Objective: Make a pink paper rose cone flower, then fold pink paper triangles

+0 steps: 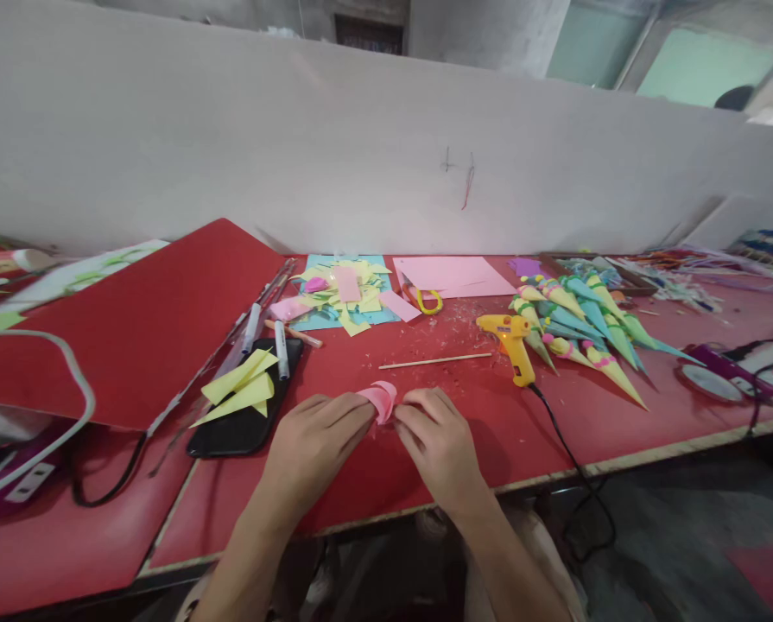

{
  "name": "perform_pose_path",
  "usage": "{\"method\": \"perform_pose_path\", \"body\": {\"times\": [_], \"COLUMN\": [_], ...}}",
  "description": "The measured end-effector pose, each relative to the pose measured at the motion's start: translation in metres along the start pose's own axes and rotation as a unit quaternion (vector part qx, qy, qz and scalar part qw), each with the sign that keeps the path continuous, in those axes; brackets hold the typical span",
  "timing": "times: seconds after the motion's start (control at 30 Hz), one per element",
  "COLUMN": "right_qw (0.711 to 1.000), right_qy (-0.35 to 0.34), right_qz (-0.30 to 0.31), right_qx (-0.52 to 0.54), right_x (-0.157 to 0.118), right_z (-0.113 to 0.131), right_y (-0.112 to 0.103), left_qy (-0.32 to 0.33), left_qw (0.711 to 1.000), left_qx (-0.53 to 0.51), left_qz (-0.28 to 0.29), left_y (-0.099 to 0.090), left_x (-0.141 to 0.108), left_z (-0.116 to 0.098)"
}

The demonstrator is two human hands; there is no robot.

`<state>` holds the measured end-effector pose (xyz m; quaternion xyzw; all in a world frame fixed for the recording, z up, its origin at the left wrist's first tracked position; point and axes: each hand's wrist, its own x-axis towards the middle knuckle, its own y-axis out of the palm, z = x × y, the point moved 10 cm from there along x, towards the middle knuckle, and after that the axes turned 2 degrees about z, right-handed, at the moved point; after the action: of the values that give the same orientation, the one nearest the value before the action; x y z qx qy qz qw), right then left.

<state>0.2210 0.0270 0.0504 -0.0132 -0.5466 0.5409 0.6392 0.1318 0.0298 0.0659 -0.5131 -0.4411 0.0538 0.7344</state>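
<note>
Between my two hands is a pink paper strip (383, 399), bent into a curl just above the red tabletop. My left hand (321, 445) pinches its left end, fingers pressed together. At the other side, the fingertips of my right hand (439, 441) close on the right edge of the curl; my fingers hide part of it. A thin wooden stick (434, 360) lies a little beyond my hands. To the right rests a yellow glue gun (512, 345) on its side, its black cord running over the table's front edge.
Left of my hands, yellow paper pieces (247, 384) lie on a black phone (231, 436), near markers (281, 350). Behind are paper scraps (347, 289), yellow-handled scissors (428, 301) and pink sheets (451, 275). Several paper cones (580, 315) are piled right. A red board (146, 320) leans left.
</note>
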Motion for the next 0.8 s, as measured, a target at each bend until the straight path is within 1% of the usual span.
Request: {"method": "perform_pose_path", "body": {"times": [0.2, 0.33, 0.43, 0.6, 0.8], "right_qw": [0.994, 0.984, 0.98, 0.969, 0.954], "right_qy": [0.031, 0.046, 0.057, 0.096, 0.122], "right_qz": [-0.009, 0.005, 0.007, 0.014, 0.017], "right_qx": [0.106, 0.172, 0.193, 0.227, 0.275], "right_x": [-0.001, -0.001, 0.0, 0.001, 0.0], "right_z": [-0.005, -0.007, -0.008, -0.015, -0.017], "right_y": [-0.001, 0.001, 0.001, 0.001, 0.003], "left_qy": [-0.022, -0.033, -0.039, -0.03, -0.037], "left_qw": [0.997, 0.995, 0.994, 0.992, 0.986], "left_qx": [-0.068, -0.092, -0.1, -0.122, -0.159], "left_qz": [0.011, 0.01, 0.013, 0.021, 0.019], "left_y": [-0.001, -0.002, -0.002, -0.001, -0.002], "left_x": [0.002, 0.003, 0.004, 0.006, 0.004], "left_z": [0.002, 0.004, 0.003, -0.001, 0.001]}}
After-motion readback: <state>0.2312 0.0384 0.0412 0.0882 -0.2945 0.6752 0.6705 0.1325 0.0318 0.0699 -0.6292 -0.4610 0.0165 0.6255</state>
